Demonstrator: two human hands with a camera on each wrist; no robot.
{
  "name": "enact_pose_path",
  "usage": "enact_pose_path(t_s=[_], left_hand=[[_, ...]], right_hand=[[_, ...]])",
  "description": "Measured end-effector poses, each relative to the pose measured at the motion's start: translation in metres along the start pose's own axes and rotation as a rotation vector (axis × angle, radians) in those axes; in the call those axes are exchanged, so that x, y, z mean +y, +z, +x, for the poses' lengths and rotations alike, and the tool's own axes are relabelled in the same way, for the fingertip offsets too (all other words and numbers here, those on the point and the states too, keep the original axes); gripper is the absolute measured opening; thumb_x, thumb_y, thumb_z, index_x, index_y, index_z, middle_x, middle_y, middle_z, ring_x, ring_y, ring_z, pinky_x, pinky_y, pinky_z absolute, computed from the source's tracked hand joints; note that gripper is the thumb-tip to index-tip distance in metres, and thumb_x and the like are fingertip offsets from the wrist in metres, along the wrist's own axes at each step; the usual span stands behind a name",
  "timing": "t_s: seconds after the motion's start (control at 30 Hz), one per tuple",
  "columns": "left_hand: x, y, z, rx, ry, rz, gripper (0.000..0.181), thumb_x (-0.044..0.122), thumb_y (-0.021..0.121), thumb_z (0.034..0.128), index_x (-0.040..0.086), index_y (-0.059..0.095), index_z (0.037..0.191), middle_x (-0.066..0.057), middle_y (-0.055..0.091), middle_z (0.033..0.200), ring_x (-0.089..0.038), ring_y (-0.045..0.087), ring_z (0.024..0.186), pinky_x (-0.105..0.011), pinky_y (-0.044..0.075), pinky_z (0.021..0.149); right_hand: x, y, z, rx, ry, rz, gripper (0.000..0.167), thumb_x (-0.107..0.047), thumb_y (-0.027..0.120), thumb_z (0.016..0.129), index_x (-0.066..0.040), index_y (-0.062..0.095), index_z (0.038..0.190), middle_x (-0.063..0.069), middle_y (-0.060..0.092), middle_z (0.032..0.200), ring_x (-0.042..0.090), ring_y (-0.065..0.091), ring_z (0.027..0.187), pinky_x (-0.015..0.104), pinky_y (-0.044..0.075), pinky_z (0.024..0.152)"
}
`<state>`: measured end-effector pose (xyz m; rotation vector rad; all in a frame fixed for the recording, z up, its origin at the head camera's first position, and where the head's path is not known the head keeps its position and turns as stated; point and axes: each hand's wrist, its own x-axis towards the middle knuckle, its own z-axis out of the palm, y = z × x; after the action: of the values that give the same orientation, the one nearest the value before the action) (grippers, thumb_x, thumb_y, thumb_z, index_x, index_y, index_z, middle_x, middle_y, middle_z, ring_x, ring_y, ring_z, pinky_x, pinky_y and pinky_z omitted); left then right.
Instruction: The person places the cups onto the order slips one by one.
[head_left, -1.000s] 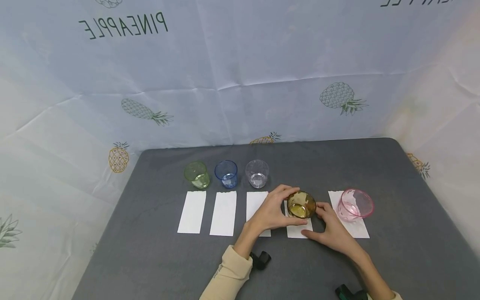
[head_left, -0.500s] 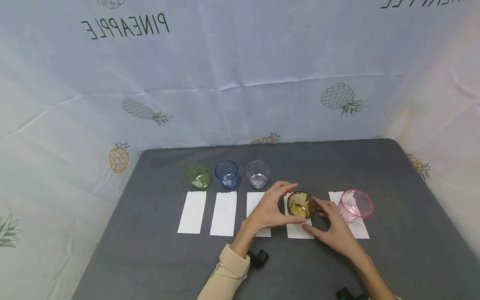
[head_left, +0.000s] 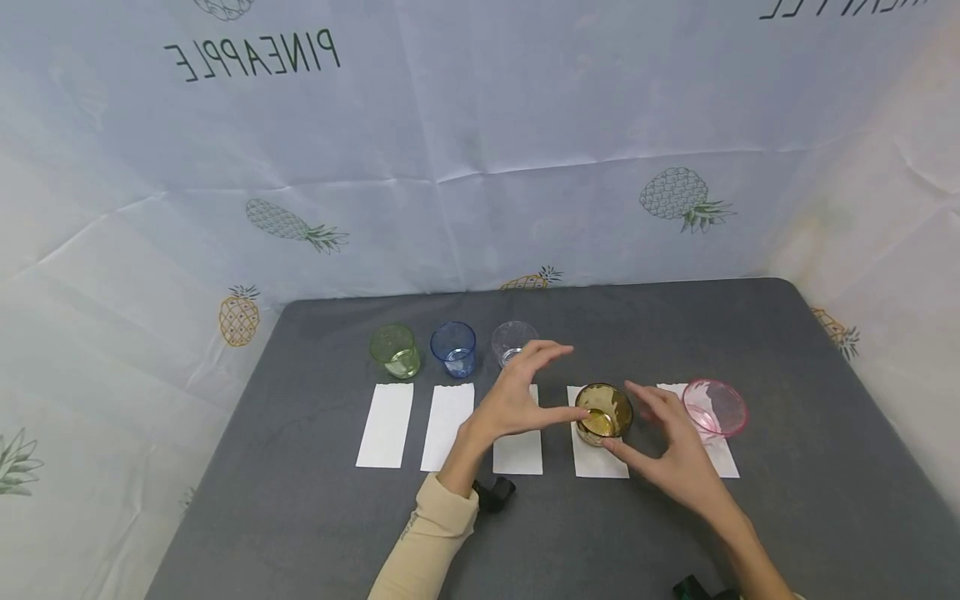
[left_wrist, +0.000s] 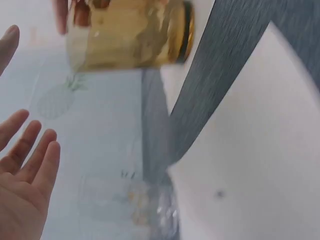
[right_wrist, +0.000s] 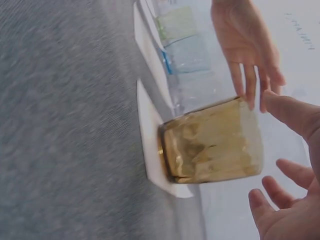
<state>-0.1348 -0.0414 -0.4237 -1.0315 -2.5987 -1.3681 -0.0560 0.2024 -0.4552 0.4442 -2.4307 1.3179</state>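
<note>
An amber glass point(head_left: 603, 417) stands upright on a white paper strip point(head_left: 602, 463). To its left, my left hand point(head_left: 510, 404) has its fingers spread and holds nothing. Its thumb tip overlaps the glass's left rim in the head view, but the left wrist view shows the hand apart from the amber glass point(left_wrist: 125, 37). My right hand point(head_left: 678, 454) curves loosely around the right side, thumb and fingers apart. In the right wrist view its thumb comes close to the rim of the amber glass point(right_wrist: 215, 142); whether it touches, I cannot tell.
A pink glass point(head_left: 715, 408) stands on another paper strip just right of my right hand. Behind the left strips are a green glass point(head_left: 394, 350), a blue glass point(head_left: 453, 348) and a clear glass point(head_left: 510, 337), partly covered by my left hand. A patterned cloth point(head_left: 480, 225) hangs behind the table.
My left hand has let go of the amber glass and moved left and back. The right fingers have loosened slightly from its side. The glass stays on its strip.
</note>
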Motion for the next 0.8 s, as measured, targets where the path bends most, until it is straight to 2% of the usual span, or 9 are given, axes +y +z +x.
enact_pose_path(t_s=[0.17, 0.33, 0.57, 0.8], left_hand=[[-0.008, -0.023, 0.003, 0.045, -0.012, 0.027, 0.081, 0.029, 0.091, 0.0755, 0.011, 0.055, 0.146, -0.01, 0.053, 0.145, -0.028, 0.054, 0.136, -0.049, 0.048, 0.112], [-0.02, -0.043, 0.006, 0.063, -0.008, 0.077, 0.081, 0.031, 0.092, 0.0749, 0.011, 0.056, 0.145, -0.01, 0.054, 0.144, -0.028, 0.054, 0.136, -0.049, 0.048, 0.112], [-0.036, -0.058, 0.009, 0.054, -0.012, 0.116, 0.079, 0.029, 0.09, 0.0767, 0.008, 0.056, 0.144, -0.013, 0.053, 0.143, -0.031, 0.055, 0.134, -0.051, 0.048, 0.111], [-0.049, -0.069, 0.011, 0.038, -0.055, 0.14, 0.079, 0.031, 0.09, 0.0768, 0.009, 0.057, 0.144, -0.013, 0.053, 0.145, -0.031, 0.054, 0.136, -0.052, 0.047, 0.112]], right_hand=[[-0.008, -0.001, 0.002, -0.015, 0.024, 0.01, 0.081, -0.003, 0.093, 0.067, -0.009, 0.061, 0.14, 0.013, 0.06, 0.128, -0.006, 0.049, 0.118, 0.0, 0.038, 0.095], [-0.017, 0.0, 0.005, -0.029, 0.012, 0.059, 0.08, 0.0, 0.091, 0.068, -0.01, 0.06, 0.141, 0.013, 0.06, 0.127, -0.005, 0.051, 0.116, 0.001, 0.039, 0.096], [-0.03, 0.007, 0.009, -0.039, -0.009, 0.123, 0.079, 0.002, 0.089, 0.071, -0.011, 0.06, 0.142, 0.001, 0.056, 0.126, -0.004, 0.05, 0.111, 0.004, 0.039, 0.094], [-0.035, 0.016, 0.012, -0.078, -0.002, 0.129, 0.076, -0.003, 0.089, 0.074, -0.013, 0.059, 0.143, 0.012, 0.057, 0.129, -0.005, 0.049, 0.115, 0.006, 0.04, 0.092]])
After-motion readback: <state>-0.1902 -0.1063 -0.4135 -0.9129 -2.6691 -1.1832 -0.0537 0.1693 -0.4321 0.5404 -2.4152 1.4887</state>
